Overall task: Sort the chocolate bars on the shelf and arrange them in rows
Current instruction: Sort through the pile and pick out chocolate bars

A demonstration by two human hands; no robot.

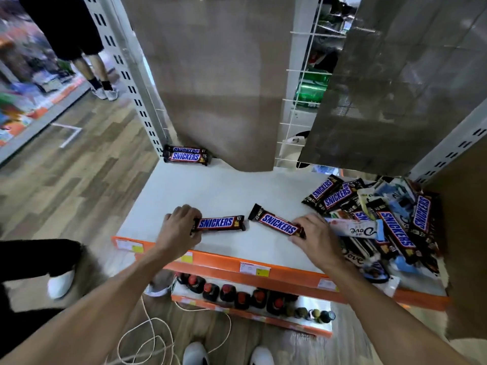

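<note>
1. Chocolate bars point(340, 193) on the white shelf point(224, 191) look, in my judgement, early in the sort: a few are placed or in hand, most are not.
2. At the upper left of the shelf, in its back corner against the slotted upright, a stacked pair point(185, 155) of Snickers lies one on the other, labels facing out. It reads as the start of a first row.
3. Left of centre, near the front edge, the left hand point(179, 227) curls its fingers round the left end of a Snickers bar point(220, 223). That bar lies flat and about level across the frame, label up.
4. Just right of it, and not touching it, a second Snickers bar point(276, 223) lies slanted, its far end toward the upper left. The right hand point(313, 235) pinches its near right end, so both hands hold one bar each and neither bar is yet in a row.
5. At the right of the frame sits the unsorted heap point(395, 233) — Snickers wrappers at all angles, crossed with paler bars. Among them is a white Dove bar point(353, 227) touching the right hand's knuckles, and a dark Dove wrapper point(353, 256) lies lower down. How many kinds are there I cannot tell.
6. Left to do, as I read it: carry these two bars to the back pair, pull the remaining Snickers out of the heap, then give the Dove and other bars rows of their own. The wide bare middle of the shelf is where those rows would go.
</note>
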